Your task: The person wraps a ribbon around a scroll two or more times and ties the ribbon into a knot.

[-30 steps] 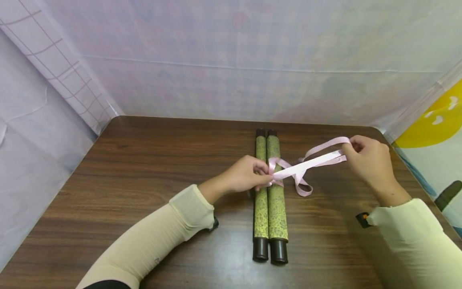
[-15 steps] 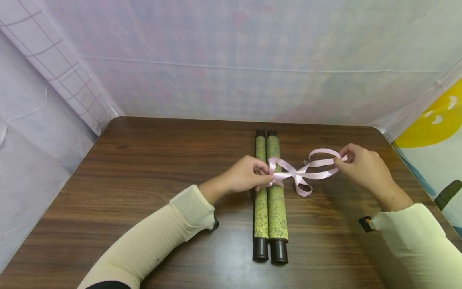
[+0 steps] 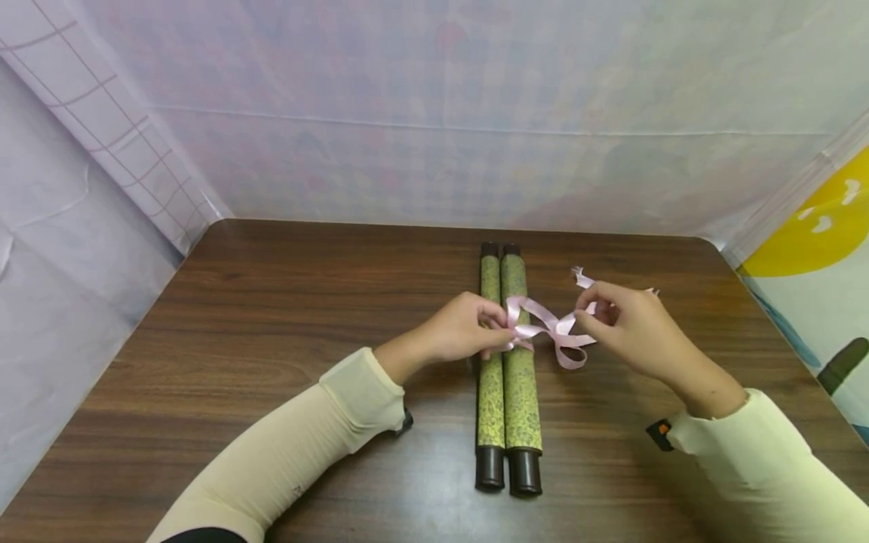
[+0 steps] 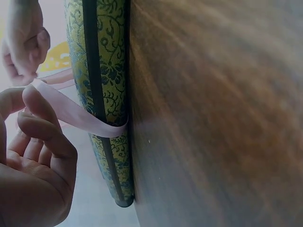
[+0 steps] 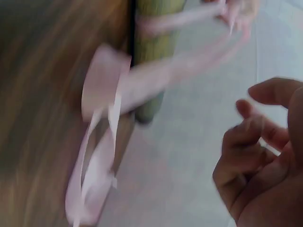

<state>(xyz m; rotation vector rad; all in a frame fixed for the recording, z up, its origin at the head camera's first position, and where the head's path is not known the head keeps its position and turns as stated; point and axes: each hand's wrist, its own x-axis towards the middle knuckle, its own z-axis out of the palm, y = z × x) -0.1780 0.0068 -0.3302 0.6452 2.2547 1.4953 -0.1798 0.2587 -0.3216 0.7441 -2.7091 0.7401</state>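
Observation:
Two rolled scrolls lie side by side on the table: a left scroll (image 3: pixel 491 415) and a right scroll (image 3: pixel 523 415), both in yellow-green patterned cloth with dark end knobs. A pink satin ribbon (image 3: pixel 557 329) goes round them and trails in loops to their right. Over the scrolls, my left hand (image 3: pixel 458 329) pinches the ribbon between thumb and forefinger; the left wrist view shows the band (image 4: pixel 71 111) running from these fingertips around the scroll. My right hand (image 3: pixel 634 332) hovers over the ribbon's loose loops. In the right wrist view its thumb and forefinger are apart, with nothing between them.
The dark wood-grain table (image 3: pixel 271 317) has rounded far corners. Behind it hangs a pale patterned sheet (image 3: pixel 434 113). A white sheet with a yellow shape (image 3: pixel 815 234) hangs at the right. Small dark devices sit at both cuffs.
My right hand has moved left towards the scrolls and released the ribbon loops, whose loose ends have dropped to the table. The left hand and scrolls stay in place.

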